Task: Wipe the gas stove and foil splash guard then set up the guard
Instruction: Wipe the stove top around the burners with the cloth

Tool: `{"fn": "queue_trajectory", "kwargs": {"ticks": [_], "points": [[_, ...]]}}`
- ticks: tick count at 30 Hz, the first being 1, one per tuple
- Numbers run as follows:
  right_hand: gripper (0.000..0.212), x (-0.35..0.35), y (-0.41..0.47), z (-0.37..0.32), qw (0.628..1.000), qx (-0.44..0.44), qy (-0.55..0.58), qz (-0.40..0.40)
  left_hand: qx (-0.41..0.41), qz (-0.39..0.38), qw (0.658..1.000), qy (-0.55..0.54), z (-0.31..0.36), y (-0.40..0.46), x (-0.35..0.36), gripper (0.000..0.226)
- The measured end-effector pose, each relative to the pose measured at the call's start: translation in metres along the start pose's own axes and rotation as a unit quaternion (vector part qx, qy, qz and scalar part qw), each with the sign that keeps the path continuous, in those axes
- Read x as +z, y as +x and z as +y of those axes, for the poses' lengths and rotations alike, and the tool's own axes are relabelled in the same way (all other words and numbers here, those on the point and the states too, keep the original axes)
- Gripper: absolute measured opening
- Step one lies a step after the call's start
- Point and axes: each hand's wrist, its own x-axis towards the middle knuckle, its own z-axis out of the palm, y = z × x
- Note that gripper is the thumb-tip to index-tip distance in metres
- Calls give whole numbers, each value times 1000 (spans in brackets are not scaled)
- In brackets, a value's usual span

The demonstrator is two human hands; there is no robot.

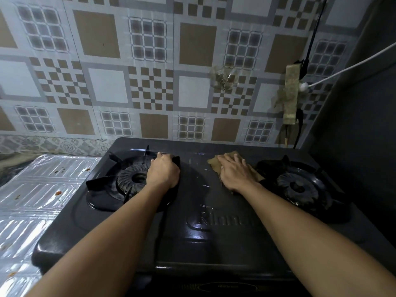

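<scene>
- Cloth (216, 166) flat under right hand (235, 172), palm spread: press through grease, short overlapping strokes.
- Left hand (164, 171) gripping left burner grate (107, 183) (steadying stove (192, 232)).

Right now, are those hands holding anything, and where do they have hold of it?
The left hand grips the left burner's pan support at its right-hand prong. The right hand lies flat on a brown cloth, pressing it onto the stove top rather than gripping it.

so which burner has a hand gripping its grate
The left burner: the left hand grips its grate. The right burner is untouched; the right hand presses a cloth flat on the stove between them.
</scene>
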Motion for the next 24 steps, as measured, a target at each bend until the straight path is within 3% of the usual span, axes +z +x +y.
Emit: {"fn": "queue_trajectory", "kwargs": {"ticks": [4,9,15,24], "points": [[50,5,8,-41,994,-73,77,-16,-2,5,1000,-1,-1,1,-2,41],[49,-1,14,-23,992,-97,-45,-62,-2,6,1000,-10,-1,0,-2,42],[58,8,26,-31,997,-40,-44,-54,-15,1,1000,-8,-1,1,-3,46],[61,19,-63,-78,986,-148,-50,-58,-12,4,1000,11,-1,-3,-5,37]]}}
